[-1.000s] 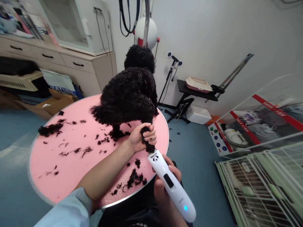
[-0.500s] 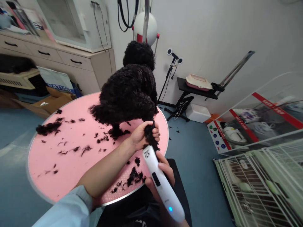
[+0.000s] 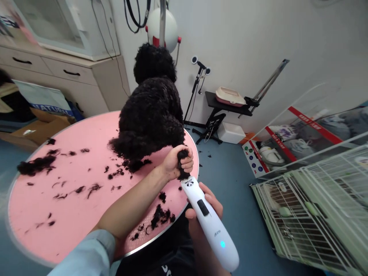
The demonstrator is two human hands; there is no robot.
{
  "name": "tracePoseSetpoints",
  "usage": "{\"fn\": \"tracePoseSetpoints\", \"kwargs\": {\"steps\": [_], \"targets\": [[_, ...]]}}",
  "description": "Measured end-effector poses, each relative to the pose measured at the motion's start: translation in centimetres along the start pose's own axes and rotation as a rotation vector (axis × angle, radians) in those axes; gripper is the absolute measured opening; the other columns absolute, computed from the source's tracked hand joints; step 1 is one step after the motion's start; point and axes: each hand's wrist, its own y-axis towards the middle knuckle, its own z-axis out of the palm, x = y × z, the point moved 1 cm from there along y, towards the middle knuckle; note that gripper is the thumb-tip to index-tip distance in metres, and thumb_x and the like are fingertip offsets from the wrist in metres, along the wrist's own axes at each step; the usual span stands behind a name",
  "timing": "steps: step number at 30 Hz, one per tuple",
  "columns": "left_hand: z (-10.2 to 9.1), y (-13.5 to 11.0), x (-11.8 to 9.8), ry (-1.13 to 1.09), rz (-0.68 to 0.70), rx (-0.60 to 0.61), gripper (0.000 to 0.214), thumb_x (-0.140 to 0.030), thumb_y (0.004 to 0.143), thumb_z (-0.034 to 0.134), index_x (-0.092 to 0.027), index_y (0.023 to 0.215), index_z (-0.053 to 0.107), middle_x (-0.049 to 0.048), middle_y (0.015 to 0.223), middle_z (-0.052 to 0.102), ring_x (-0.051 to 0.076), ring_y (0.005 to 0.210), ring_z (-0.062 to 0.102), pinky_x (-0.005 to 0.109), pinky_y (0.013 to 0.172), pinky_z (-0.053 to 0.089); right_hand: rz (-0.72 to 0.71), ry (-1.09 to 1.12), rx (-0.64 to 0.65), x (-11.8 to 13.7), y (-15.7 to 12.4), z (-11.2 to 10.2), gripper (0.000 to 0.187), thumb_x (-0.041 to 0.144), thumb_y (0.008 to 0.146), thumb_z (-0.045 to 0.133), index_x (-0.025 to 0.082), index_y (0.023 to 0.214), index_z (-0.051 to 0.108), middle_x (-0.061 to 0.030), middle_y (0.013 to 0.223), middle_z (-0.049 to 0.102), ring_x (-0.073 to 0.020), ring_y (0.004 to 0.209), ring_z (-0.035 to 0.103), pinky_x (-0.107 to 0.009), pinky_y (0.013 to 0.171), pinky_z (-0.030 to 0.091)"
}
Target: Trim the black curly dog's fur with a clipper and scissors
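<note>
A black curly-haired dog (image 3: 151, 111) is on a round pink grooming table (image 3: 94, 214), its back toward me. My left hand (image 3: 178, 163) is closed around one of the dog's legs (image 3: 183, 155) near the table's right edge; dark fur shows between thumb and fingers. In my right hand (image 3: 211, 201) is a white hair clipper (image 3: 212, 222) with a dark switch and a lit blue light. The clipper's head touches or nearly touches the fur just below my left hand. The blade's exact contact is hard to see.
Cut black fur tufts (image 3: 159, 216) lie scattered over the table. A metal post (image 3: 162, 23) rises behind the dog. Wire cages (image 3: 310, 214) stand at right, a black stand with a litter tray (image 3: 230, 96) by the wall, and a cardboard box (image 3: 43, 128) at left.
The view has shifted so the table sits farther left. The dog's rear is lower toward the table. The clipper has turned slightly and moved right, its head still by the held leg.
</note>
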Motion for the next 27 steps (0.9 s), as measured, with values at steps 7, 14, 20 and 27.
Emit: {"fn": "tracePoseSetpoints", "kwargs": {"steps": [7, 14, 20, 27], "targets": [[0.0, 0.4, 0.4, -0.042, -0.013, -0.043, 0.027, -0.021, 0.083, 0.046, -0.015, 0.058, 0.052, -0.0059, 0.040, 0.028, 0.007, 0.033, 0.029, 0.017, 0.036, 0.028, -0.091, -0.069, 0.005, 0.7, 0.4, 0.5, 0.046, 0.034, 0.082, 0.071, 0.024, 0.119, 0.047, -0.0118, 0.124, 0.059, -0.0272, 0.113, 0.061, -0.050, 0.090, 0.054], [0.5, 0.2, -0.1, -0.073, -0.053, -0.054, 0.037, -0.031, 0.091, 0.047, -0.015, 0.058, 0.051, -0.0067, 0.042, 0.027, 0.007, 0.035, 0.030, 0.018, 0.038, 0.029, -0.102, 0.036, 0.307, 1.5, 0.6, 0.2, 0.039, 0.035, 0.087, 0.062, 0.024, 0.120, 0.045, -0.0128, 0.122, 0.062, -0.0285, 0.111, 0.064, -0.049, 0.085, 0.059], [0.7, 0.1, -0.2, -0.118, -0.052, -0.025, 0.054, -0.047, 0.098, 0.035, -0.015, 0.059, 0.053, -0.0042, 0.047, 0.031, 0.008, 0.040, 0.035, 0.021, 0.043, 0.036, -0.386, -0.192, 0.053, 0.3, -0.5, -0.4, 0.052, 0.017, 0.074, 0.072, 0.020, 0.121, 0.049, -0.0104, 0.117, 0.063, -0.0273, 0.105, 0.067, -0.043, 0.075, 0.063], [1.1, 0.1, 0.0, -0.167, -0.021, -0.069, 0.060, -0.057, 0.096, 0.033, -0.015, 0.058, 0.053, -0.0029, 0.050, 0.033, 0.010, 0.044, 0.036, 0.022, 0.047, 0.040, -0.405, -0.351, 0.129, -0.4, -1.1, -0.3, 0.055, 0.018, 0.072, 0.078, 0.025, 0.119, 0.050, -0.0100, 0.135, 0.058, -0.0251, 0.108, 0.066, -0.041, 0.075, 0.064]]}}
